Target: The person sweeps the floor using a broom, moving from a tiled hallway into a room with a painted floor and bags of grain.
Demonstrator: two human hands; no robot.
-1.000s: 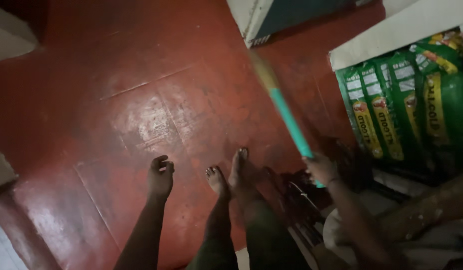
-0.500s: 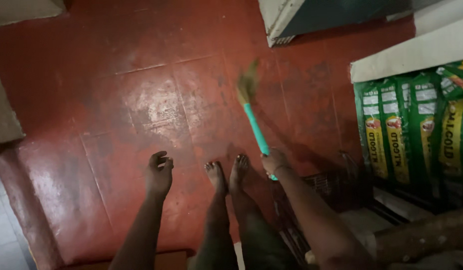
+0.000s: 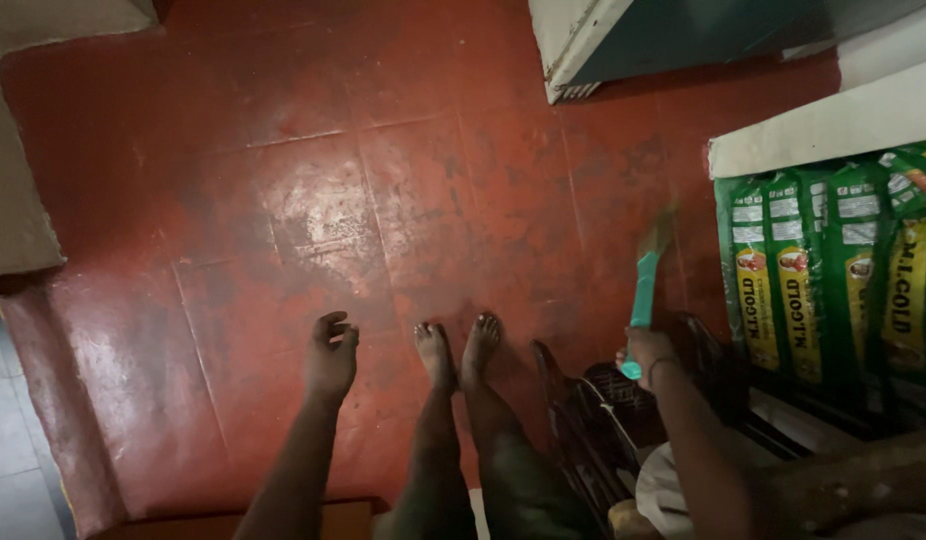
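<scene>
At the right of the frame, the right hand point(image 3: 647, 350) is closed around the turquoise handle of a small broom point(image 3: 645, 285), whose blurred bristle end points up toward the green sacks point(image 3: 833, 280) at the right edge. The left hand point(image 3: 330, 355) hangs free at lower centre, fingers loosely curled and holding nothing, above the red floor point(image 3: 313, 200). The bare feet point(image 3: 458, 350) stand between the two hands. It seems to be a sweeping stroke in progress; the next stroke would need the bristles lowered to the floor near the dark sandals point(image 3: 593, 400).
</scene>
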